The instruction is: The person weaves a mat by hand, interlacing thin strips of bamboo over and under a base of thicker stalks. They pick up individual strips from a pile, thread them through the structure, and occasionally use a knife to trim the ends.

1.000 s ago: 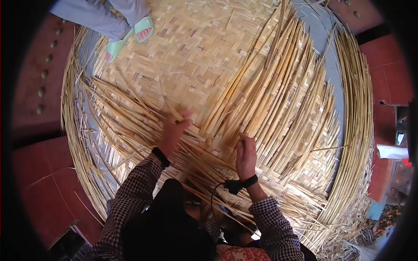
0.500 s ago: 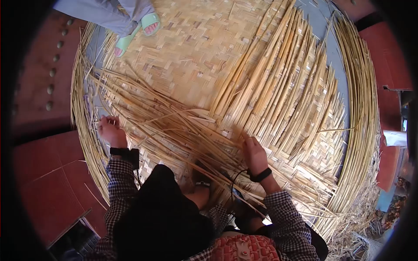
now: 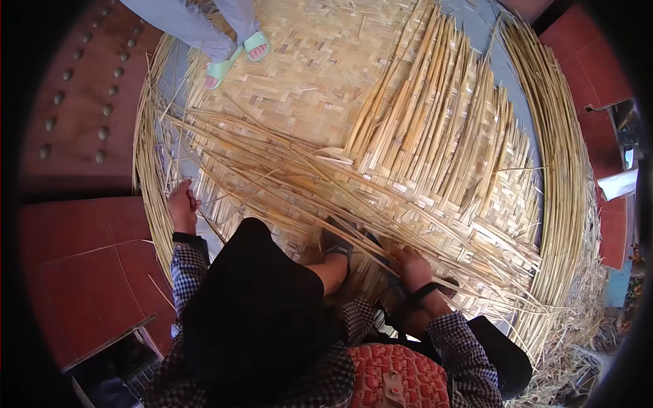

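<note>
ok so it's a woven mat (image 3: 306,78) with straw-like strips (image 3: 413,126) lined up side by side on the right, and a looser crisscrossed pile (image 3: 292,178) slanting across the near part.

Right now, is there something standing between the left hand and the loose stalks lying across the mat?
Nothing visible stands between the left hand and the loose stalks on the woven mat; the black-covered knee is beside that path, nearer the body.

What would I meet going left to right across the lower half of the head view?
Red tiles → left hand → dark-shod foot → right hand → curved outer bundle of stalks → white sheet.
</note>
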Demonstrator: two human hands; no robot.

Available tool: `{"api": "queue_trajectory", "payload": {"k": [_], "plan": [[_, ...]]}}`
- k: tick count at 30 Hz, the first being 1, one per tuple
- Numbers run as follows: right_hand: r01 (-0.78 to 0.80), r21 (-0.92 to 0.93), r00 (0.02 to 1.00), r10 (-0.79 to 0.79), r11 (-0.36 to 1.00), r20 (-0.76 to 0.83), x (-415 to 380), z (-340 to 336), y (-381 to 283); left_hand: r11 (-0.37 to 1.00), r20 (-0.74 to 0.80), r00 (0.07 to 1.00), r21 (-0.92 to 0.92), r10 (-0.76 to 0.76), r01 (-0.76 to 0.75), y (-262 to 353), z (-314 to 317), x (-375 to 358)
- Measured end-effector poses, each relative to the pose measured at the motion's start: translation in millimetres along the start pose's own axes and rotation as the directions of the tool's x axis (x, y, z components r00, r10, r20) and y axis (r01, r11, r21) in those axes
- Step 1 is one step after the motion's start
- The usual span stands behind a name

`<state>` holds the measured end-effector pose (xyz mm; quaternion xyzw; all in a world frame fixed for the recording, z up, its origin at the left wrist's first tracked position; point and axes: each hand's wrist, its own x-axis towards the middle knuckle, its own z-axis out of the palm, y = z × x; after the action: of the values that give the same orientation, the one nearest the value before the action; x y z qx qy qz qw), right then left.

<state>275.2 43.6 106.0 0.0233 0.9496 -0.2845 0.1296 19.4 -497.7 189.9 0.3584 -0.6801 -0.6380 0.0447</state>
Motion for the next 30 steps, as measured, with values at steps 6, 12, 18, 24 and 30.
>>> {"api": "queue_trajectory", "payload": {"k": [6,12,18,24,30], "plan": [[0.045,-0.228,0.988,-0.078,0.973,-0.135,-20,24,22,0.765,-0.044,0.996,-0.638,0.078,-0.088,-63,-79,30],[-0.091,-0.190,0.965,0.040,0.978,-0.258,-27,19,32,0.986,0.297,0.949,-0.094,-0.106,0.139,6,-45,-22],[0.034,-0.332,0.991,-0.076,0.943,-0.113,-27,16,-3,0.904,0.786,0.539,0.058,-0.304,0.424,-135,22,-22],[-0.099,-0.411,0.988,0.041,0.906,-0.148,-31,29,15,0.882,0.847,0.263,0.407,-0.462,0.236,-167,104,-150],[0.069,0.246,0.959,0.004,0.967,-0.282,-49,-20,0,0.801,0.770,0.219,0.575,-0.599,0.168,-174,138,-164]]}}
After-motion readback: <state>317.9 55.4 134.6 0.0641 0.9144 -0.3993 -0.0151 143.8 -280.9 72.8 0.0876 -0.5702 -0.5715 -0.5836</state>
